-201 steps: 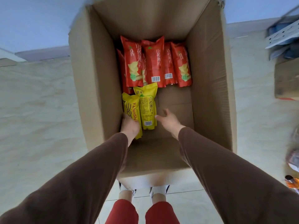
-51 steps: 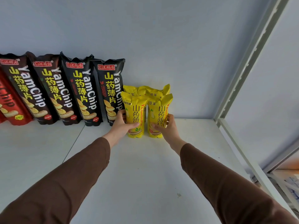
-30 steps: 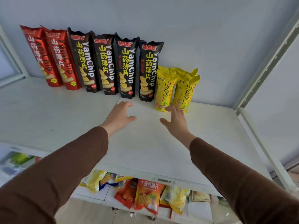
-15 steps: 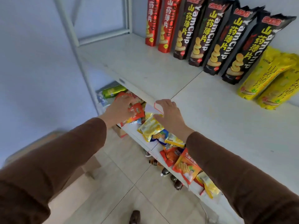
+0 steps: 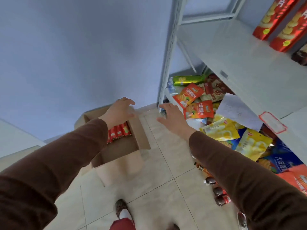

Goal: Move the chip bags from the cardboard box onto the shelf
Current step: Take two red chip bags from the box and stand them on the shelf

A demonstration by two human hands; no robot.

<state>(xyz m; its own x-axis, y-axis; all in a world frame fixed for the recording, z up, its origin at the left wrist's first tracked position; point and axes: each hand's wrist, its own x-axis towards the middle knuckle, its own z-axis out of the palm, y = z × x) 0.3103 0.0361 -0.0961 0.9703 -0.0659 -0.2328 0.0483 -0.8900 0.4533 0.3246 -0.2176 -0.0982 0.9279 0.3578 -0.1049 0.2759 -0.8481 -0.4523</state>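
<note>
The open cardboard box [image 5: 127, 146] stands on the tiled floor at lower centre-left. Red chip bags [image 5: 119, 131] lie inside it, partly hidden by my left forearm. My left hand [image 5: 120, 112] hovers above the box's far side, fingers spread, holding nothing. My right hand [image 5: 172, 117] is to the right of the box, over the floor near the rack's post, also spread and holding nothing. The white shelf [image 5: 235, 63] runs along the upper right, with red chip bags [image 5: 280, 24] standing at its back.
A lower shelf holds a jumbled pile of snack bags [image 5: 221, 128] in orange, yellow, blue and green. The rack's white perforated post [image 5: 168, 52] rises just right of centre. Small bottles [image 5: 216, 191] stand on the floor under the rack. A blue wall fills the left.
My view has swung left and down from the shelf to the box on the floor. Both hands, holding nothing, have left the shelf edge and dropped toward the box.
</note>
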